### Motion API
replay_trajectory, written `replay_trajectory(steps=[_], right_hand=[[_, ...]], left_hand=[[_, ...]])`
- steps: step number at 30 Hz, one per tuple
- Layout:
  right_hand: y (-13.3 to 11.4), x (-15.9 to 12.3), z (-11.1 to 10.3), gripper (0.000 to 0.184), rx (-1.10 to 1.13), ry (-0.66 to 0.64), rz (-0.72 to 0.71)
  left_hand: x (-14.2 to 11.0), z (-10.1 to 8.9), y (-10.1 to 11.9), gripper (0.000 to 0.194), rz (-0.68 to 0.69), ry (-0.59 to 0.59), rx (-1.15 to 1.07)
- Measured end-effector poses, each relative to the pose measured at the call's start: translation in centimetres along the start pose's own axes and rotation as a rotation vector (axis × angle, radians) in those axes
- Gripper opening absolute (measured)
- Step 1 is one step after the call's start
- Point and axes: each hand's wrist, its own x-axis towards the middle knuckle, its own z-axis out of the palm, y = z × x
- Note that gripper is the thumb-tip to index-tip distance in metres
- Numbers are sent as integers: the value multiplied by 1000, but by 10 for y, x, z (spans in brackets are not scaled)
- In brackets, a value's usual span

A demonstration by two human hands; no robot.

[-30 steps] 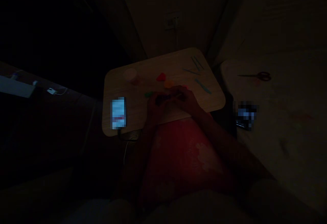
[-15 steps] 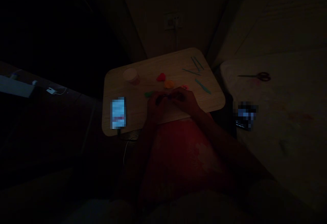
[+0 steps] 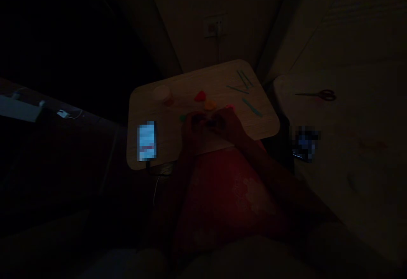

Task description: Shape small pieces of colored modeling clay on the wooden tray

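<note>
The scene is very dark. My left hand [image 3: 192, 129] and my right hand [image 3: 228, 125] meet over the near middle of a small wooden tray table [image 3: 178, 152]. Both sets of fingers are curled together round something small and dark that I cannot make out. Just beyond the hands lie a red clay lump [image 3: 200, 96], an orange lump [image 3: 209, 105], a green bit [image 3: 183, 118] and a pink bit [image 3: 230, 107].
A small pale cup [image 3: 162, 94] stands at the table's far left. Several thin teal tools [image 3: 246, 83] lie at its far right. A lit phone [image 3: 146, 140] rests at the near left corner. Scissors [image 3: 319, 95] and a second device [image 3: 304, 142] lie on the bed to the right.
The picture has grown darker. My hands have stayed in the same spot, fingers shifting slightly round the small thing between them.
</note>
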Motion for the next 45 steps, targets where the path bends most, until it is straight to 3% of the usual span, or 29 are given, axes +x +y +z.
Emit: replay_trajectory(steps=[9,20,27,31,36,45], right_hand=[[-9,-3,-9,33,165,69,-120],[-13,-1,-10,39,151,-29,-67],[-11,0,-10,36,205,-24,-94],[-10,1,-10,39,221,-27,-110],[-12,-2,-9,40,208,3,-130],[-22,-4,-10,35,150,169,-77]], left_hand=[[1,-5,9,23,120,-43,168],[0,-3,20,19,260,-184,257],[-1,-2,13,38,244,-187,221],[-1,-4,15,28,219,-233,243],[-3,-4,18,19,161,-170,210],[-3,0,16,15,118,-119,150]])
